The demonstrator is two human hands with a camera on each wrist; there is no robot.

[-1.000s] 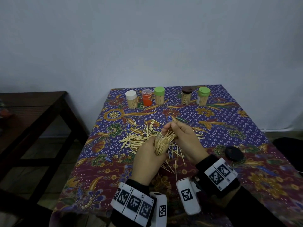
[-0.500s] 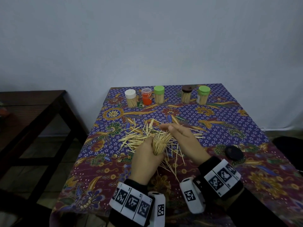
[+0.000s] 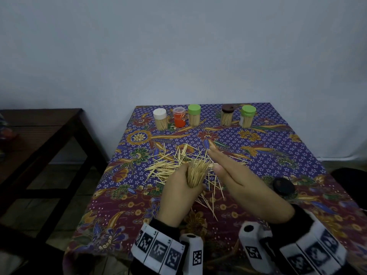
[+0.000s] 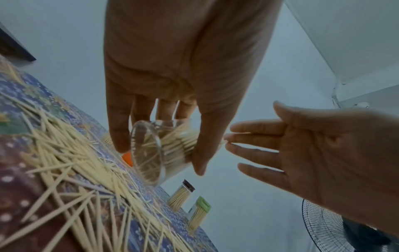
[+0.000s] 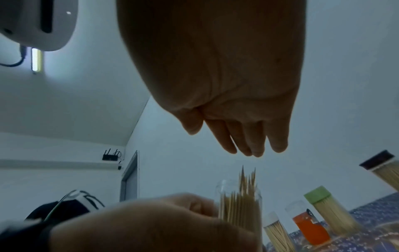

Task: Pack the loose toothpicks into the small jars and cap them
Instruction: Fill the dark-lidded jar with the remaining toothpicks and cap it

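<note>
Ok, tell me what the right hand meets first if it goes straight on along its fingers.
Probably the loose toothpicks beyond the held jar; the right hand passes beside it, though depth is unclear.

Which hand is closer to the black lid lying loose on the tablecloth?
Right. The right hand stretches open just left of the black lid, not touching it. The left hand is farther left, gripping the clear jar of toothpicks.

five jars (image 3: 226, 118) behind loose toothpicks (image 3: 168, 165); lid (image 3: 283, 186) right
</note>
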